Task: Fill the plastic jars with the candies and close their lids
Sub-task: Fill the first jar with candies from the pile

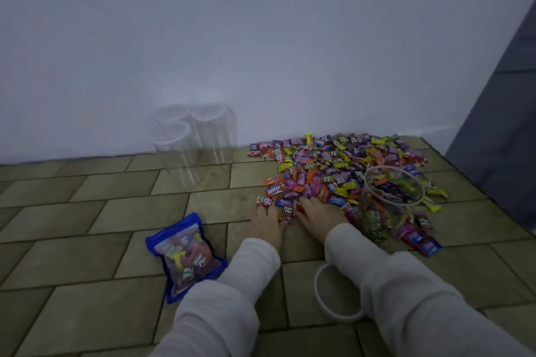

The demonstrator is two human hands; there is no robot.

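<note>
A: On the tiled floor [87, 211], far right by the wall [261, 38]: big spread of wrapped candies [342, 162]. Open plastic jar [390, 203] stands at its right near edge, partly filled, no lid on.

B: Hands?

A: Both at the near edge of the pile. Left hand [266, 224] palm down, fingers [268, 209] touching candies; curl hard to read, cannot tell if it grips any. Right hand [319, 216] beside it, fingers [306, 201] bent over a few candies, a grip not clear either. One Fruit Plus piece sits between the two hands.

B: Other jars?

A: Three empty clear jars [191, 142] with lids on, far left against the wall, touching each other. Loose lid [333, 293] near, partly under the right sleeve [406, 284]. Blue candy bag [185, 255] lies near left, beside the left sleeve [232, 284].
</note>
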